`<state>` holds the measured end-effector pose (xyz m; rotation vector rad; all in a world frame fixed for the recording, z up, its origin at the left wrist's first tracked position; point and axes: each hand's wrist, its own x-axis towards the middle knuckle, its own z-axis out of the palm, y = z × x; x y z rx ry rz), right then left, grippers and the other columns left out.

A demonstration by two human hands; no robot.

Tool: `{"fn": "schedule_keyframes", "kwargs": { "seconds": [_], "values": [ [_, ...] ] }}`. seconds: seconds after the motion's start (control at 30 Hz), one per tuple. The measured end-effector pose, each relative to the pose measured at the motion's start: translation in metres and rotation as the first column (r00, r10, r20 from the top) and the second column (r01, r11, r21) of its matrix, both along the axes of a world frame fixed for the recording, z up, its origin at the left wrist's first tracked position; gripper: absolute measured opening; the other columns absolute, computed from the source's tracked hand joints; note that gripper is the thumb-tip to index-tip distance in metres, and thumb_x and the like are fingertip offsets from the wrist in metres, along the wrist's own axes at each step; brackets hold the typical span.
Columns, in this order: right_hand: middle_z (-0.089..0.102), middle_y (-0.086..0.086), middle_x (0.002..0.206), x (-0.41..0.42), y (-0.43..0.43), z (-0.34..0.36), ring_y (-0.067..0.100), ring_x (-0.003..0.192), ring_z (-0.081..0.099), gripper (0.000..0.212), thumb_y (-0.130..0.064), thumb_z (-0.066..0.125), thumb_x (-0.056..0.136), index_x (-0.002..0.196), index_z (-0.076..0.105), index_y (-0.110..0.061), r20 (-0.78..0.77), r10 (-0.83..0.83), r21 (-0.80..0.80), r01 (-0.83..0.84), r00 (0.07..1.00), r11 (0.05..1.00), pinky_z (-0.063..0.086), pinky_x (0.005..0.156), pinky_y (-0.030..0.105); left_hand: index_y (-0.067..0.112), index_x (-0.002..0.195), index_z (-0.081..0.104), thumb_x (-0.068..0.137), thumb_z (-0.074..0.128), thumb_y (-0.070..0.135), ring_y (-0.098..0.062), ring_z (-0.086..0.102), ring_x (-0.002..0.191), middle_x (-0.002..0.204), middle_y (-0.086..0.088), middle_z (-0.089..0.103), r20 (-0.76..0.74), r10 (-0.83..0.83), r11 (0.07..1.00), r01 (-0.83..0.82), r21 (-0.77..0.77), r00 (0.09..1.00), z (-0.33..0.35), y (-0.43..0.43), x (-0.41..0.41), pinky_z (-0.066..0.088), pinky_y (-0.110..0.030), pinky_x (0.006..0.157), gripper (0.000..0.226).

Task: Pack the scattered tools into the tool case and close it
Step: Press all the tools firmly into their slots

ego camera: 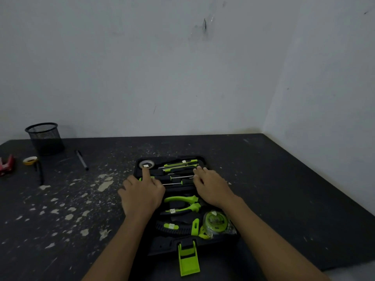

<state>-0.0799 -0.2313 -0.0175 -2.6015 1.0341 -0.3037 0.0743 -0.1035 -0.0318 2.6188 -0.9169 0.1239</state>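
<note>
A black tool case [149, 246] lies open on the dark table, its green latch [188, 260] sticking out toward me. In it lie a roll of tape [146, 164] at the far left, screwdrivers [178, 164] with green and black handles, green-handled pliers [182, 203], a black and green handle [172, 227] and a green tape measure [215, 221]. My left hand [142, 194] rests over the case's left side, its forefinger stretched onto the tape roll. My right hand [211, 187] lies flat over the right ends of the screwdrivers, fingers straight. The case's lid is not visible.
At the far left of the table stand a black mesh cup [45, 138], a yellow tape roll [30, 160], a red tape dispenser [6, 164], a black pen [82, 160] and a black cable [40, 175]. Walls close the back and right. The tabletop is flecked with pale chipped patches.
</note>
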Motion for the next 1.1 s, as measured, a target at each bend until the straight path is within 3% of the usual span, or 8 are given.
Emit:
{"fn": "schedule_keyframes", "kwargs": {
  "seconds": [0.17, 0.23, 0.3, 0.43, 0.73, 0.93, 1.03, 1.1],
  "values": [
    [0.029, 0.006, 0.157, 0.002, 0.007, -0.008, 0.028, 0.144, 0.023, 0.049, -0.041, 0.02, 0.105, 0.148, 0.032, -0.021, -0.086, 0.013, -0.17, -0.027, 0.996, 0.985, 0.025, 0.11, 0.054, 0.022, 0.143, 0.034, 0.096, 0.03, 0.039, -0.038, 0.044, 0.114, 0.127, -0.024, 0.046, 0.074, 0.011, 1.0, -0.011, 0.001, 0.997, 0.0, -0.002, -0.003, 0.034, -0.049, 0.091, 0.05],
    [0.028, 0.006, 0.157, 0.004, 0.004, -0.012, 0.03, 0.143, 0.023, 0.051, -0.044, 0.018, 0.104, 0.151, 0.024, -0.027, -0.102, 0.011, -0.22, -0.033, 0.995, 0.975, 0.023, 0.111, 0.055, 0.031, 0.141, 0.034, 0.097, 0.027, 0.045, -0.036, 0.038, 0.121, 0.139, -0.019, 0.038, 0.168, -0.084, 0.996, 0.082, 0.018, 0.982, -0.002, -0.005, -0.004, 0.029, -0.052, 0.094, 0.047],
    [0.025, 0.003, 0.159, 0.008, 0.002, -0.014, 0.029, 0.145, 0.019, 0.051, -0.046, 0.017, 0.103, 0.152, 0.021, -0.033, -0.123, 0.031, -0.236, -0.059, 0.992, 0.97, 0.018, 0.113, 0.058, 0.04, 0.142, 0.031, 0.098, 0.019, 0.048, -0.032, 0.03, 0.132, 0.15, -0.012, 0.029, 0.25, -0.217, 0.976, 0.204, 0.076, 0.944, -0.006, -0.006, -0.002, 0.026, -0.055, 0.098, 0.046],
    [0.025, -0.005, 0.16, 0.015, 0.002, -0.013, 0.024, 0.145, 0.017, 0.051, -0.048, 0.018, 0.102, 0.149, 0.03, -0.033, -0.107, 0.085, -0.194, -0.105, 0.991, 0.975, 0.007, 0.116, 0.061, 0.042, 0.139, 0.037, 0.092, 0.008, 0.05, -0.029, 0.034, 0.132, 0.147, -0.007, 0.039, 0.278, -0.281, 0.959, 0.258, 0.117, 0.919, -0.008, -0.007, 0.003, 0.028, -0.055, 0.099, 0.056],
    [0.033, 0.001, 0.151, 0.029, 0.009, -0.009, 0.032, 0.137, 0.024, 0.052, -0.058, 0.026, 0.093, 0.141, 0.037, -0.043, -0.056, 0.009, -0.128, -0.016, 0.998, 0.992, 0.009, 0.112, 0.067, 0.047, 0.136, 0.039, 0.091, 0.002, 0.057, -0.031, 0.037, 0.13, 0.148, -0.007, 0.039, 0.264, -0.306, 0.951, 0.283, 0.122, 0.915, -0.007, -0.009, 0.003, 0.028, -0.055, 0.098, 0.059],
    [0.038, 0.002, 0.149, 0.031, 0.011, -0.009, 0.03, 0.138, 0.026, 0.052, -0.055, 0.029, 0.094, 0.141, 0.044, -0.038, -0.016, -0.001, -0.144, -0.001, 1.0, 0.99, 0.007, 0.112, 0.069, 0.036, 0.124, 0.053, 0.095, 0.01, 0.051, -0.027, 0.047, 0.118, 0.135, 0.003, 0.05, 0.325, -0.363, 0.932, 0.349, 0.103, 0.873, -0.01, -0.013, 0.003, 0.038, -0.053, 0.086, 0.054],
    [0.041, 0.003, 0.145, 0.033, 0.013, -0.011, 0.029, 0.136, 0.03, 0.052, -0.05, 0.029, 0.095, 0.138, 0.051, -0.029, 0.018, 0.032, -0.198, -0.028, 0.999, 0.98, 0.008, 0.115, 0.063, 0.029, 0.113, 0.058, 0.097, 0.014, 0.045, -0.022, 0.052, 0.108, 0.123, 0.009, 0.056, 0.369, -0.422, 0.903, 0.422, 0.086, 0.828, -0.012, -0.017, 0.004, 0.039, -0.049, 0.081, 0.049],
    [0.047, 0.004, 0.136, 0.034, 0.013, -0.012, 0.026, 0.126, 0.038, 0.055, -0.048, 0.028, 0.093, 0.128, 0.059, -0.021, 0.056, 0.082, -0.248, -0.066, 0.995, 0.967, 0.023, 0.113, 0.053, 0.028, 0.111, 0.058, 0.097, 0.014, 0.043, -0.02, 0.052, 0.105, 0.119, 0.01, 0.057, 0.374, -0.433, 0.896, 0.437, 0.078, 0.82, -0.013, -0.019, 0.005, 0.039, -0.048, 0.081, 0.048]
  ]
}}
